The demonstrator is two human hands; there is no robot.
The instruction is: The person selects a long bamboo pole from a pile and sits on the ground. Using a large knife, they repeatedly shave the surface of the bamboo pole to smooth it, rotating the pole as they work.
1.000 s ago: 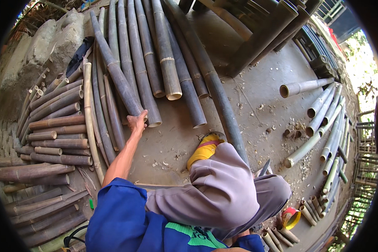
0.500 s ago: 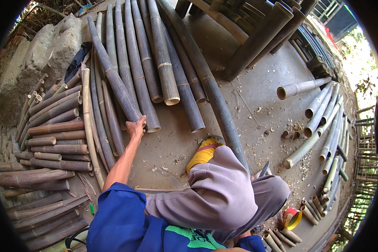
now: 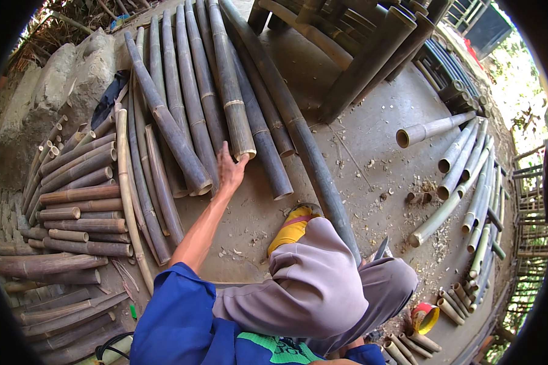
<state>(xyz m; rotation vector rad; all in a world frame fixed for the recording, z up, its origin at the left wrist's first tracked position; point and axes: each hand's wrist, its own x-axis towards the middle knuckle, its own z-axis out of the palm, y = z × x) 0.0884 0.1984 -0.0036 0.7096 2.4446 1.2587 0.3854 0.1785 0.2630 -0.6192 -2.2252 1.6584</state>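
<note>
My left hand is at the cut end of a thick bamboo pole, with fingers apart and the thumb by the pale rim. It is open and grips nothing. Left of it, a slimmer dark bamboo pole lies slantwise over its neighbours. A long dark bamboo pole runs down to beside my bent knee. Between my knees stands a knife blade, point up. My right hand is almost wholly hidden behind my legs; only a bit of skin shows near the blade, and I cannot see its fingers.
Short bamboo pieces are stacked at left, below rough rocks. Upright dark bamboo posts stand at the back. More cut poles lie at right among shavings, near a red and yellow container. My yellow shoe rests on the floor.
My left hand has let go of the slim dark pole, which now lies at rest, and moved right and up to the thick pole's end. My legs stay put.
</note>
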